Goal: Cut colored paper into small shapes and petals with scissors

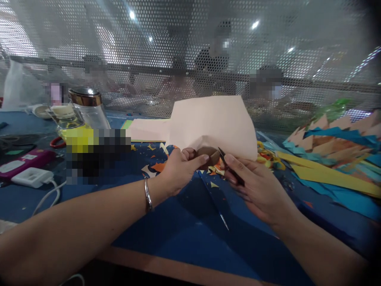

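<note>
My left hand (181, 169), with a silver bangle at the wrist, is closed round a small brown rounded piece (208, 153) and the lower edge of a pale peach paper sheet (212, 125). My right hand (256, 184) grips a thin dark blade-like tool (230, 169), its tip pointing up at the brown piece. Both hands hover over a dark blue table cover (184, 222) strewn with small orange and yellow paper scraps.
A heap of blue, yellow and tan paper strips (336, 159) lies at the right. At the left stand a gold-lidded glass jar (87, 105), a pink device (25, 161) and a white charger (32, 176). A perforated screen (190, 47) runs behind the table; people sit beyond it.
</note>
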{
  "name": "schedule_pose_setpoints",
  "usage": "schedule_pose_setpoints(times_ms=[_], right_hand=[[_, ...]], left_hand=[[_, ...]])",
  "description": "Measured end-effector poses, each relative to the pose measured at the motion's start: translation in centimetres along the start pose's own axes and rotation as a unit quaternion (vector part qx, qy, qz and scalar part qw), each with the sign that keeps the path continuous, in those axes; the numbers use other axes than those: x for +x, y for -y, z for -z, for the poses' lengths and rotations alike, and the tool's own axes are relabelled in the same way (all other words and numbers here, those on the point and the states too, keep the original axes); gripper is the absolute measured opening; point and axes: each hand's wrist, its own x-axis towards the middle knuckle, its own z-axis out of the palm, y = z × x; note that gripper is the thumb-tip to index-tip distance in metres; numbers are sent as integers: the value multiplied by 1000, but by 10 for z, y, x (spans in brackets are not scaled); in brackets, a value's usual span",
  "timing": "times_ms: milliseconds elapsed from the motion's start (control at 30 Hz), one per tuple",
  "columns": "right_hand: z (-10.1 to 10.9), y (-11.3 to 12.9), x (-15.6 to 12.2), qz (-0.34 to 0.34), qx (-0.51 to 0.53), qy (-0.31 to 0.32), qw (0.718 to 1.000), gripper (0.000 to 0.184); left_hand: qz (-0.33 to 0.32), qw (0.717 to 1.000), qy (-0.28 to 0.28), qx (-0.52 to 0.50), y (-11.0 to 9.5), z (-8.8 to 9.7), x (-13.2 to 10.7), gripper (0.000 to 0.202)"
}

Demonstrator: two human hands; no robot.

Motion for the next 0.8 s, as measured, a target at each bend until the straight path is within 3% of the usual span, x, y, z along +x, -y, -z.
schedule_pose_setpoints(times_ms=[133, 333, 433, 633, 800], right_hand=[[-1, 1, 0, -8, 6, 18, 1000, 62], [-2, 2, -1, -31, 5, 19, 999, 64], [-2, 2, 0, -31, 7, 19, 999, 63], [-1, 0, 0, -38, 5, 19, 999, 67], [3, 0, 0, -42, -16, 13, 999, 68]], left_hand=[[-22, 999, 16, 24, 0, 2, 2, 13], [-92, 987, -25, 131, -2, 9, 5, 10], [-109, 979, -22, 168, -2, 12, 7, 18], [-106, 983, 18, 149, -2, 11, 4, 17], [-79, 977, 87, 178, -4, 10, 1, 13]])
